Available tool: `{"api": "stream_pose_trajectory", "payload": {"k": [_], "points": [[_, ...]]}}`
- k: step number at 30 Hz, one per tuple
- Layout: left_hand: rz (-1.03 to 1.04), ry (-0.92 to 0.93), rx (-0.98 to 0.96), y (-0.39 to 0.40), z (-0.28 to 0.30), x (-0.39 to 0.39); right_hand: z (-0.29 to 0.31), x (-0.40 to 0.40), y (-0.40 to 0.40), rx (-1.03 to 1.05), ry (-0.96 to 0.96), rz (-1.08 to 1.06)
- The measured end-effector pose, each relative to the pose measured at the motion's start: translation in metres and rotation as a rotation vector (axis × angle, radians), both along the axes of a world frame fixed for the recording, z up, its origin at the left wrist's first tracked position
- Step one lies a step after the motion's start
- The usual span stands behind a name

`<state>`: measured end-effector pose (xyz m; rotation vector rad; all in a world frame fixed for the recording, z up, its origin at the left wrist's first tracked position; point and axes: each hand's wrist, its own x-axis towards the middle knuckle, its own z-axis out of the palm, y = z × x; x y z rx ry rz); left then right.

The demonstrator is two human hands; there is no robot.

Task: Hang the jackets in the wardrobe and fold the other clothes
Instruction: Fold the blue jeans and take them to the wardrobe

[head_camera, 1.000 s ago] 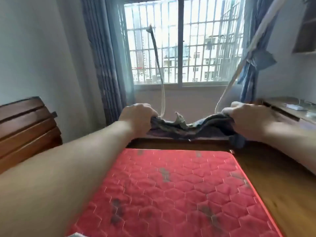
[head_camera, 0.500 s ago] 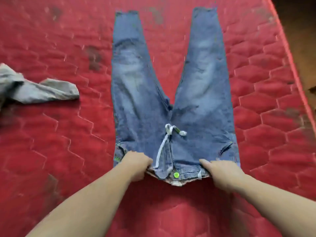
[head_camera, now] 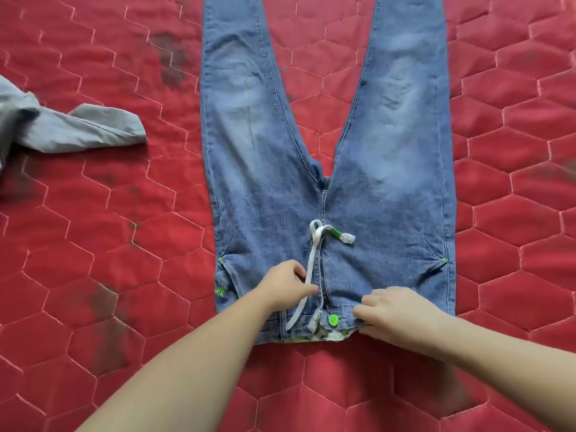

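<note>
The jeans (head_camera: pixel 367 169) are mid-blue denim, faded paler down the thighs, with a bright green button (head_camera: pixel 333 319) and small green rivets. Their cord (head_camera: pixel 311 269) is white, banded green near its frayed tip. The mattress (head_camera: pixel 93 244) is red, quilted in hexagons, with dark smudges. The cloth (head_camera: pixel 78 129) is plain grey.

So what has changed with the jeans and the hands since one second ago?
The jeans, then held bunched in the air, now lie flat on the red mattress. The left hand has moved inward to the fly; the right hand pinches the waistband. The grey garment is unmoved since half a second ago.
</note>
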<state>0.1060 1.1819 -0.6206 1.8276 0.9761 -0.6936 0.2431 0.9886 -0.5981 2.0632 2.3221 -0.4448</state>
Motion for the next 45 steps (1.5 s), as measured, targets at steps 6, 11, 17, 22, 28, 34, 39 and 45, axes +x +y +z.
{"api": "stream_pose_trajectory", "payload": {"k": [6,11,17,22,28,34,39,45], "points": [[0.807,-0.136,-0.483,0.006,0.007,0.015,-0.001,0.011,-0.002,-0.333,0.074,0.171],[0.975,-0.232,-0.567,0.021,0.009,0.04,-0.007,-0.006,-0.008,-0.296,-0.091,0.272],[0.831,-0.151,-0.299,0.021,-0.006,0.036,-0.013,-0.036,-0.014,-0.192,-0.171,0.389],[0.661,-0.142,-0.264,0.013,-0.014,0.018,-0.013,-0.04,-0.014,-0.247,-0.279,0.312],[0.562,-0.15,-0.223,0.01,-0.018,0.008,0.001,-0.034,0.014,-0.499,-0.194,0.315],[0.568,-0.14,-0.229,0.005,-0.017,-0.001,0.016,0.0,0.025,-0.833,-0.007,0.06],[0.558,-0.115,-0.203,0.003,-0.016,-0.007,0.016,-0.003,0.023,-0.715,-0.176,0.275],[0.506,-0.1,-0.161,-0.002,-0.017,-0.011,-0.003,-0.013,-0.002,-0.521,-0.153,0.246]]}}
